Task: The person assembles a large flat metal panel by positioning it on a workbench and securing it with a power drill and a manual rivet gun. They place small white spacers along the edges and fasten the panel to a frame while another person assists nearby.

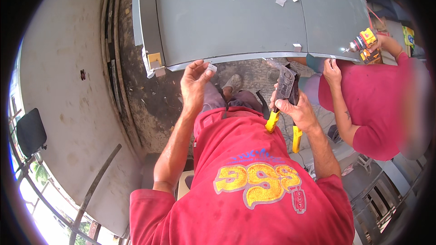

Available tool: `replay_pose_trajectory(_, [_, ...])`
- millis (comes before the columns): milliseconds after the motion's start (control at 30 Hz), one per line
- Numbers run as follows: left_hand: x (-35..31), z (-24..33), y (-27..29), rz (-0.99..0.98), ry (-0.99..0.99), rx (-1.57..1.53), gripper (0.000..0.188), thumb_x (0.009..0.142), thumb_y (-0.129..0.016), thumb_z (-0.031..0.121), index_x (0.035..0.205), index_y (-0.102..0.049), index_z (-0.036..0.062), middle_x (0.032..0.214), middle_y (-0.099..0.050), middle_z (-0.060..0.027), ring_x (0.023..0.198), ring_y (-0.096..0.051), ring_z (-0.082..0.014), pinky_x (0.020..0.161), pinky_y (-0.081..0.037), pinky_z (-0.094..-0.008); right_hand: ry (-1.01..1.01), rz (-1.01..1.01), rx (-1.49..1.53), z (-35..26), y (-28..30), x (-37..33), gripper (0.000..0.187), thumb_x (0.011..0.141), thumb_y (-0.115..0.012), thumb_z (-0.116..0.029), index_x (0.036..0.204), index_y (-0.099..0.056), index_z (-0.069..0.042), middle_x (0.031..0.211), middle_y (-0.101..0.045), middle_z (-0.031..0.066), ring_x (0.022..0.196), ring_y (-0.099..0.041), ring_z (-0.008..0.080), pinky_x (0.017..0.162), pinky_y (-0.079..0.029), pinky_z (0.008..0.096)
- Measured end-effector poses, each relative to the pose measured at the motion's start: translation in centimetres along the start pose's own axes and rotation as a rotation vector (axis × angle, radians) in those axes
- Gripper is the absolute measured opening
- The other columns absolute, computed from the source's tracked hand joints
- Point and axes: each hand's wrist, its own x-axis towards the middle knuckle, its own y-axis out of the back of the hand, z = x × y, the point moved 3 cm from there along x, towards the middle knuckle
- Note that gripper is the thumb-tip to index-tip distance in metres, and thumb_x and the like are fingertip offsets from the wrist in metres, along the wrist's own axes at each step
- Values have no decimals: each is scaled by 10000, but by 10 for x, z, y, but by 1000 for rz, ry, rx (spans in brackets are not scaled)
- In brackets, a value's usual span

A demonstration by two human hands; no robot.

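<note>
My left hand [194, 81] pinches a small silvery metal piece [212, 67] between thumb and fingers, just off the near edge of a large grey sheet-metal panel [227, 13]. In my right hand [297, 111] is a plier-like hand tool [287, 84] with a dark metal body. Its two yellow handle ends [272, 121] point back toward me, and its pale tip reaches close to the panel's edge. On the panel lie two small bent metal pieces [280, 1] farther back and another small metal piece [297, 47] near the edge strip.
At my right a co-worker in a red shirt [377, 104] holds a yellow cordless drill [363, 40] at the panel's edge. A tan block [155, 60] sits on its left corner. A pale wall [68, 63] runs along the left, with a curved bar [97, 181] nearby.
</note>
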Motion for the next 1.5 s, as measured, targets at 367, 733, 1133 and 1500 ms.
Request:
replay_pose_trajectory(367, [-2,-56,-19,247,-73,-440,236,854,-698,-7,997,-530,80,920,-656,-31,883,-645,-144,825,-525,-281,-22,-89,-218,-5,-12,4,507,871,-711,-263,1224,-495,31,966,-635,81,876,-637,168,789,-520,317])
replay_pose_trajectory(733, [6,-69,-28,220,-57,-403,168,898,-683,97,1007,-602,-1,947,-662,-67,861,-637,-148,804,-544,-285,-136,-215,-489,-35,-31,46,445,900,-634,-409,1081,-546,-13,839,-639,58,786,-624,148,734,-497,296])
replay_pose_trajectory(1133, [3,-64,-30,203,-32,-387,156,919,-668,164,984,-606,36,933,-665,-56,886,-646,-159,841,-535,-300,-323,-336,-425,-65,-63,89,434,901,-617,-474,928,-534,-49,723,-577,18,644,-581,124,592,-477,295])
replay_pose_trajectory(1500, [-1,-56,-31,167,16,-415,129,920,-638,73,1003,-595,-15,967,-645,-79,886,-621,-145,833,-518,-280,-449,-419,-553,-79,-70,109,471,904,-589,-517,988,-568,-54,759,-601,31,697,-591,136,589,-493,299])
